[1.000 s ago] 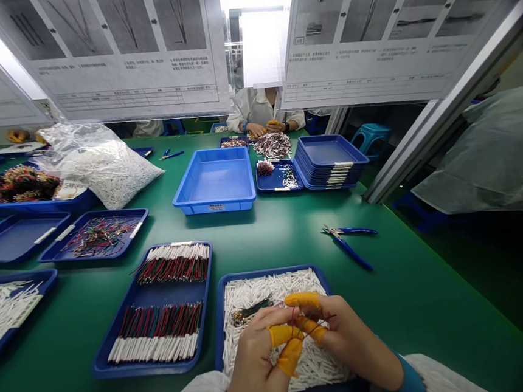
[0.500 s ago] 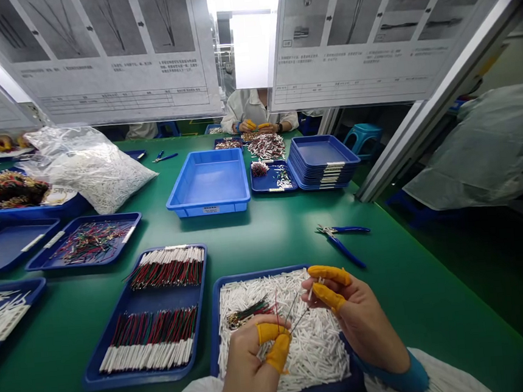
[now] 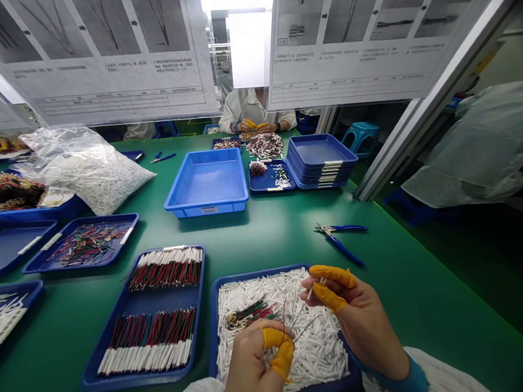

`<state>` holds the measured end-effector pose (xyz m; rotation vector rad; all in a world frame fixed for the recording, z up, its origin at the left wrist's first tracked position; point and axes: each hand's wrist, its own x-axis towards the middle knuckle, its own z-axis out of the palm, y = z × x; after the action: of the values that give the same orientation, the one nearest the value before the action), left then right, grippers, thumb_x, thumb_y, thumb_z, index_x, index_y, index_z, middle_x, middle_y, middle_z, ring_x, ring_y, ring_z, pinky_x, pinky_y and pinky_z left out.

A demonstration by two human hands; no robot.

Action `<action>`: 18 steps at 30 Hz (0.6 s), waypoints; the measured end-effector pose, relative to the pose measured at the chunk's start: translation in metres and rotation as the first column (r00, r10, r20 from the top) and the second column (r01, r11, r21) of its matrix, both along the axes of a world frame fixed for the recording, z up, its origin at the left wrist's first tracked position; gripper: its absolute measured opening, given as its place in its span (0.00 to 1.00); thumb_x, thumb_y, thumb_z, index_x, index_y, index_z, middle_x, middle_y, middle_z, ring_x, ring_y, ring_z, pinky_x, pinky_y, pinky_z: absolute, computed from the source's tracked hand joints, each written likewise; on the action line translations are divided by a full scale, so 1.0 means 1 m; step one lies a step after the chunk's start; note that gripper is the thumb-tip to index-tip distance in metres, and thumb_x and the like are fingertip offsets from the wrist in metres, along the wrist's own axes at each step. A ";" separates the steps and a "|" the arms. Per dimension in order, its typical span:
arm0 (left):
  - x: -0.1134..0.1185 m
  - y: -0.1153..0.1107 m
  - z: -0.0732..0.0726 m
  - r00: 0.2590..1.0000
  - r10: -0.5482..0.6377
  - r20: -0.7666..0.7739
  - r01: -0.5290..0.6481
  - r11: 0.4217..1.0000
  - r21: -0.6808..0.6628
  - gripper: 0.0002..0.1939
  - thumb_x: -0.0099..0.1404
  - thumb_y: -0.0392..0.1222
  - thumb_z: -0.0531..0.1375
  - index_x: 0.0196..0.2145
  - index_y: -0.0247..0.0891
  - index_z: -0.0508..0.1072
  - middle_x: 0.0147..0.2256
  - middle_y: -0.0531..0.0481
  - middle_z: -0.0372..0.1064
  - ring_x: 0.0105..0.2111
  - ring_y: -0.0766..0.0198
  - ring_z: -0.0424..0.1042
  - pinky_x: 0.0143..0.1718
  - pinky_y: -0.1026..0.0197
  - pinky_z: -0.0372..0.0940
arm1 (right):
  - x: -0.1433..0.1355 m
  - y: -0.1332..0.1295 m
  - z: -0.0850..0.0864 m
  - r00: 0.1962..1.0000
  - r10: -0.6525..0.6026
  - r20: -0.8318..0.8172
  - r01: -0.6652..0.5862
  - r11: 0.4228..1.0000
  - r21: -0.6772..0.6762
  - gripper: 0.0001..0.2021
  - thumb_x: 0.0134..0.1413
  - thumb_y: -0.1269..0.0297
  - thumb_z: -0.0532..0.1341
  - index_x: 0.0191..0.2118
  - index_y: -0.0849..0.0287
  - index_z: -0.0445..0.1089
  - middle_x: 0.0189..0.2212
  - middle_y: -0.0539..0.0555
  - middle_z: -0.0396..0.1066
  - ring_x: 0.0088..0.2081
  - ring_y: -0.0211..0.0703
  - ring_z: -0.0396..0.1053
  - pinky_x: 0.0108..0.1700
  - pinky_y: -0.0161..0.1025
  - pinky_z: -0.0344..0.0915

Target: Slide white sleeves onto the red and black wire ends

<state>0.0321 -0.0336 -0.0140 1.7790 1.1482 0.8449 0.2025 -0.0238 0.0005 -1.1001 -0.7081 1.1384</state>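
My left hand (image 3: pixel 260 361), with yellow finger cots on thumb and forefinger, pinches thin wires (image 3: pixel 284 317); one is red, the others look dark, and their ends fan out upward. My right hand (image 3: pixel 363 315), also in yellow cots, has a small white tube (image 3: pixel 314 286) between thumb and forefinger. The tip of one dark wire points toward that tube; whether it enters cannot be made out. Both hands are over a blue tray (image 3: pixel 217 309) heaped with white tubes (image 3: pixel 321 352). A bunch of red, green and black wires (image 3: pixel 253 312) lies on the heap.
Left of it, a blue tray (image 3: pixel 137 301) holds two rows of white-sleeved wires. Blue-handled cutters (image 3: pixel 341 244) lie at right. Farther back are a light-blue bin (image 3: pixel 205 179), stacked trays (image 3: pixel 322 160) and a bag of white tubes (image 3: pixel 99 173). A co-worker (image 3: pixel 254 114) sits opposite.
My left hand has shifted slightly to the right and down, and the wires in it have spread differently. The right hand stays almost in place, still pinching the tube.
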 end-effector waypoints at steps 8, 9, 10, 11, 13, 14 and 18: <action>0.002 0.000 0.004 0.999 0.035 0.019 -0.034 0.999 -0.033 0.10 0.54 0.28 0.56 0.30 0.38 0.75 0.34 0.47 0.74 0.36 0.58 0.72 0.40 0.60 0.64 | -0.001 -0.005 -0.001 0.973 0.145 0.180 -0.163 0.982 0.092 0.07 0.43 0.68 0.66 0.33 0.54 0.75 0.27 0.51 0.77 0.31 0.42 0.74 0.36 0.38 0.70; 0.002 0.000 0.004 0.999 0.040 0.025 -0.039 0.998 -0.039 0.11 0.53 0.28 0.56 0.30 0.38 0.75 0.34 0.47 0.74 0.36 0.58 0.72 0.40 0.60 0.64 | -0.001 -0.005 -0.001 0.964 0.186 0.192 -0.205 0.975 0.084 0.07 0.44 0.68 0.66 0.34 0.55 0.75 0.28 0.52 0.77 0.32 0.43 0.73 0.38 0.38 0.69; 0.002 0.000 0.004 0.999 0.040 0.035 -0.038 0.998 -0.047 0.11 0.54 0.28 0.56 0.30 0.38 0.76 0.34 0.48 0.74 0.36 0.59 0.72 0.40 0.60 0.64 | 0.000 -0.005 -0.001 0.957 0.222 0.187 -0.239 0.968 0.071 0.07 0.46 0.68 0.65 0.35 0.55 0.74 0.28 0.52 0.77 0.33 0.43 0.73 0.39 0.38 0.69; 0.002 0.000 0.004 0.998 0.038 0.043 -0.036 0.998 -0.057 0.10 0.54 0.28 0.56 0.30 0.38 0.76 0.34 0.48 0.74 0.35 0.59 0.72 0.40 0.61 0.64 | 0.001 -0.004 -0.001 0.955 0.248 0.164 -0.260 0.964 0.057 0.07 0.47 0.68 0.64 0.36 0.55 0.74 0.29 0.52 0.77 0.34 0.43 0.73 0.39 0.39 0.69; 0.001 0.001 0.005 0.998 0.036 0.053 -0.032 0.996 -0.078 0.09 0.55 0.30 0.56 0.30 0.38 0.76 0.33 0.47 0.74 0.35 0.59 0.72 0.39 0.61 0.65 | 0.002 -0.004 -0.001 0.962 0.261 0.079 -0.264 0.964 0.029 0.07 0.50 0.66 0.62 0.37 0.54 0.73 0.29 0.52 0.77 0.35 0.43 0.73 0.39 0.39 0.69; 0.001 0.001 0.004 0.998 0.041 0.053 -0.036 0.995 -0.089 0.08 0.56 0.31 0.56 0.30 0.38 0.76 0.33 0.47 0.74 0.35 0.58 0.72 0.39 0.61 0.65 | 0.003 -0.003 -0.001 0.967 0.253 0.033 -0.254 0.967 0.014 0.06 0.51 0.66 0.61 0.37 0.54 0.73 0.30 0.52 0.77 0.35 0.44 0.73 0.40 0.40 0.69; 0.001 0.003 0.004 0.995 0.056 0.079 -0.046 0.991 -0.124 0.07 0.57 0.35 0.57 0.29 0.37 0.76 0.33 0.45 0.73 0.34 0.58 0.72 0.37 0.61 0.65 | 0.005 -0.003 0.000 0.969 0.237 -0.064 -0.239 0.970 -0.030 0.06 0.51 0.64 0.61 0.36 0.56 0.72 0.30 0.53 0.78 0.37 0.46 0.74 0.43 0.43 0.67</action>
<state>0.0327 -0.0302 -0.0100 1.6073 1.1705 0.8516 0.2079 -0.0265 0.0001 -1.0270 -0.7897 1.3885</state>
